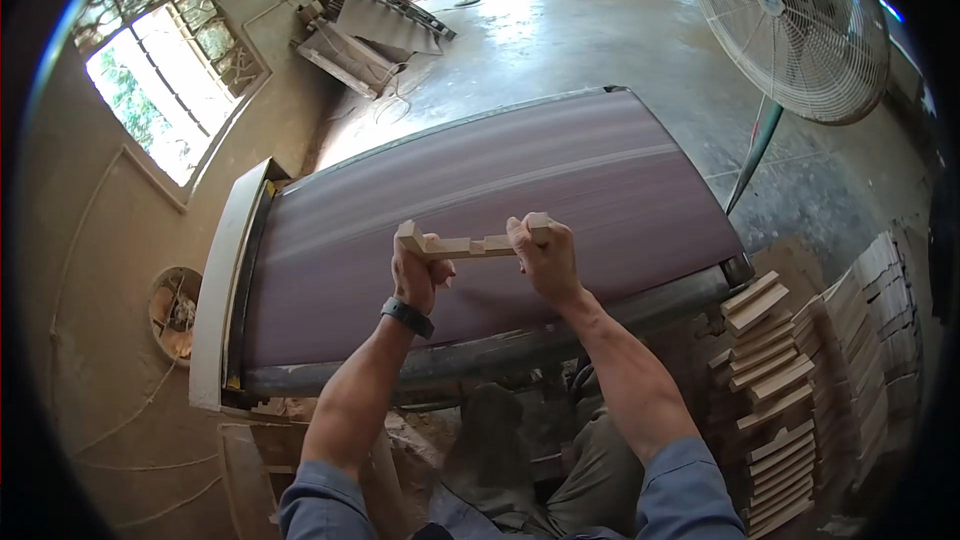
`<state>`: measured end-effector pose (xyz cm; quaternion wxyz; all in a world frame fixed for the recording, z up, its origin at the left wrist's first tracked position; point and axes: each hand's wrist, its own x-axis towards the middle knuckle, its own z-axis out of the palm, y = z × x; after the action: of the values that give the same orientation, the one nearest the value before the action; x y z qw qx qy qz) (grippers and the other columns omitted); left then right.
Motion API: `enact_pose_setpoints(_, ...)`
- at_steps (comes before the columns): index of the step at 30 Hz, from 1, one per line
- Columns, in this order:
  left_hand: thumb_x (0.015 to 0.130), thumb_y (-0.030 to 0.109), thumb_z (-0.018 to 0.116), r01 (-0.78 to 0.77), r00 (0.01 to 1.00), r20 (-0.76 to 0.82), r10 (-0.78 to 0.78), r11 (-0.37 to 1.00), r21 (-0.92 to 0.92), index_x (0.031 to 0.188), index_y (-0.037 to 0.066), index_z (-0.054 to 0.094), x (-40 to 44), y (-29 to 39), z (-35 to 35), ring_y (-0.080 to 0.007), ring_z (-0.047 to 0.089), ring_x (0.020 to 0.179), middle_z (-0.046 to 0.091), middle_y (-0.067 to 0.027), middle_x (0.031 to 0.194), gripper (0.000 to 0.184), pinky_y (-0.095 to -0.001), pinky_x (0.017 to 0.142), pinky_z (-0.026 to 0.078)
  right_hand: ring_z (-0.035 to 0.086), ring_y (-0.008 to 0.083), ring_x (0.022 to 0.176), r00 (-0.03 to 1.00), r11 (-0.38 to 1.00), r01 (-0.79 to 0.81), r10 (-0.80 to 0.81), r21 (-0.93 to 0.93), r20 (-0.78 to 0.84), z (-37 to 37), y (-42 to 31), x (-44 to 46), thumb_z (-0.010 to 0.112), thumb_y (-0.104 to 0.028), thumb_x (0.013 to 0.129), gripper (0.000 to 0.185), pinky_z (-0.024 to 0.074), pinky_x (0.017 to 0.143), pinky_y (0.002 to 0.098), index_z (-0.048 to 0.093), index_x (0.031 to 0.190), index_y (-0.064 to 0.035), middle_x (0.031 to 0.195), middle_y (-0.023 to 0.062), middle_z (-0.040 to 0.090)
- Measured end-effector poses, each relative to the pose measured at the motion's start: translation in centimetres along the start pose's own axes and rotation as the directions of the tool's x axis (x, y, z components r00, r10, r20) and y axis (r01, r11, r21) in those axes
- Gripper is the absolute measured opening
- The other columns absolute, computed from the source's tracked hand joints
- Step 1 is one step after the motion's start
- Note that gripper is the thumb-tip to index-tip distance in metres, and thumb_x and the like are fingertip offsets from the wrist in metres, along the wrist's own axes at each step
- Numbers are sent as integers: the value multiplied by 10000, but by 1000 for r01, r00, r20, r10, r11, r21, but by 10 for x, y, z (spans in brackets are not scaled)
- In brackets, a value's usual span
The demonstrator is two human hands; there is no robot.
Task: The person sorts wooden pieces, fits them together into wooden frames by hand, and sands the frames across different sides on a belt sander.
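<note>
A pale wooden piece [462, 247] with a notch near its middle and raised blocks at both ends is held level above a wide purple-brown sanding belt [480, 185]. My left hand [415, 268] is wrapped round its left end, with a dark band on the wrist. Round the right end my right hand [545, 258] is closed, thumb on top. Whether the underside of the piece touches the belt cannot be made out.
Stacked wooden pieces [775, 370] stand at the right, near a large fan [768, 0]. The belt machine's pale side panel [222, 290] rises on the left. A dark roller [480, 360] runs along the near edge.
</note>
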<state>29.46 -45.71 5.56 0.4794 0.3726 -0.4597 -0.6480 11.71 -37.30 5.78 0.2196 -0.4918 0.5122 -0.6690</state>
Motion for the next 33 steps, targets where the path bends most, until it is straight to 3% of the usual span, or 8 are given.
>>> enact_pose_setpoints(4, 923, 573, 371, 19, 993, 120, -8, 996, -88, 656, 111, 487, 13, -13, -2, -159, 357, 388, 325, 2, 454, 546, -316, 480, 409, 527, 233, 518, 997, 995, 79, -77, -61, 26, -3, 5, 9, 582, -237, 903, 353, 435, 539, 387, 522, 677, 27, 578, 134, 510)
enact_pose_setpoints(7, 916, 582, 365, 48, 999, -2, -48, 999, -21, 604, 144, 441, 17, -9, -2, -164, 347, 386, 311, 4, 452, 543, -316, 487, 400, 457, 133, 517, 996, 995, 89, -88, -36, 27, 2, 4, 15, 580, -199, 914, 378, 389, 492, 343, 461, 615, 0, 538, 74, 452)
enact_pose_setpoints(11, 918, 581, 361, 38, 999, 26, -36, 997, -64, 596, 151, 435, 25, -8, -10, -169, 345, 393, 298, 10, 455, 542, -337, 493, 397, 458, 149, 505, 993, 993, 115, -115, -6, 1, 7, 9, 20, 585, -212, 909, 371, 396, 496, 353, 484, 628, 8, 548, 87, 470)
enact_pose_setpoints(13, 920, 581, 356, 25, 1000, 11, -24, 999, -48, 597, 153, 434, 26, -8, -12, -168, 342, 396, 295, 12, 455, 542, -342, 496, 397, 652, 349, 719, 997, 999, 41, -39, -26, 60, 7, 9, 21, 596, -207, 856, 227, 504, 649, 406, 634, 821, 14, 746, 183, 636)
enact_pose_setpoints(14, 925, 585, 340, 15, 999, 36, -13, 998, -68, 595, 150, 419, 27, -10, -13, -149, 309, 394, 275, 19, 459, 551, -323, 499, 387, 652, 349, 719, 997, 999, 40, -39, -12, 62, 8, 9, 21, 596, -207, 856, 227, 504, 649, 406, 634, 821, 14, 746, 183, 636)
enact_pose_setpoints(20, 932, 596, 313, 2, 999, 46, 1, 997, -78, 583, 149, 402, 21, -10, -3, -130, 268, 386, 279, 20, 456, 574, -301, 492, 371, 647, 329, 668, 994, 998, -17, 23, -57, 103, 1, 7, 19, 595, -223, 871, 264, 499, 610, 398, 607, 780, 24, 725, 185, 626)
enact_pose_setpoints(26, 930, 604, 303, -15, 997, 69, 21, 996, -84, 600, 138, 429, 18, -16, -2, -129, 294, 384, 306, 13, 448, 585, -288, 458, 350, 554, 277, 534, 993, 991, 102, -96, -82, 72, -3, 6, 15, 582, -217, 891, 324, 456, 548, 397, 523, 688, 30, 607, 151, 531)
enact_pose_setpoints(33, 937, 636, 302, 19, 999, -38, -21, 998, -67, 642, 129, 462, 0, -15, -10, -146, 366, 401, 350, 1, 472, 608, -314, 501, 413, 445, 121, 474, 992, 1000, -8, 7, 4, 122, 5, 5, 1, 570, -212, 915, 380, 396, 471, 322, 460, 620, 1, 518, 69, 433)
